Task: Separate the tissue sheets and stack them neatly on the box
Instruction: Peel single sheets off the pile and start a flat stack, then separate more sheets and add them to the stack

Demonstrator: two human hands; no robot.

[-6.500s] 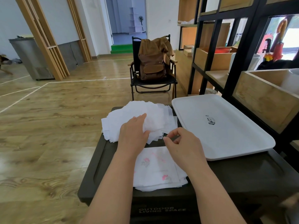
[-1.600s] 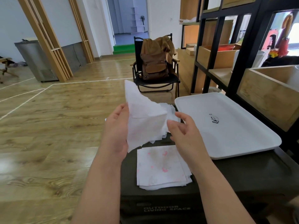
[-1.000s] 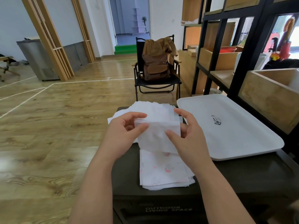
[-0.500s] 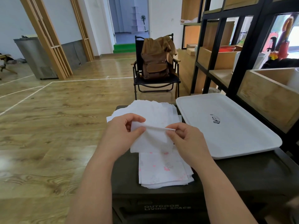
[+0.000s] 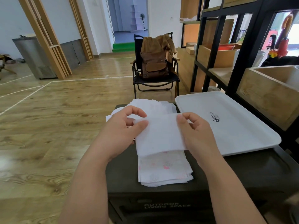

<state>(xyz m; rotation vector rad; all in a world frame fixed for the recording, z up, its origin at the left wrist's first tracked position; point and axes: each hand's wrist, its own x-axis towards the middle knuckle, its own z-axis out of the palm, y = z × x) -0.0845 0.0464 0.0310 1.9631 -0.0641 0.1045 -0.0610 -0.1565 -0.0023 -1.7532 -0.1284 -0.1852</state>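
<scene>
we see the box (image 5: 242,178) nearest us, with the stack of sheets (image 5: 163,170) on its near middle and the loose heap of tissues (image 5: 153,105) behind that at its far edge. the tray (image 5: 242,135) lies on the box to the right of both. a chair (image 5: 155,84) stands behind the box with a backpack (image 5: 153,62) on its seat, and a shelf unit (image 5: 252,39) rises at right.

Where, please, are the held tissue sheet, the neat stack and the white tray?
held tissue sheet (image 5: 160,135), head view, middle of the sheet between both hands.
neat stack (image 5: 163,168), head view, top printed sheet.
white tray (image 5: 239,136), head view, bare floor.
</scene>
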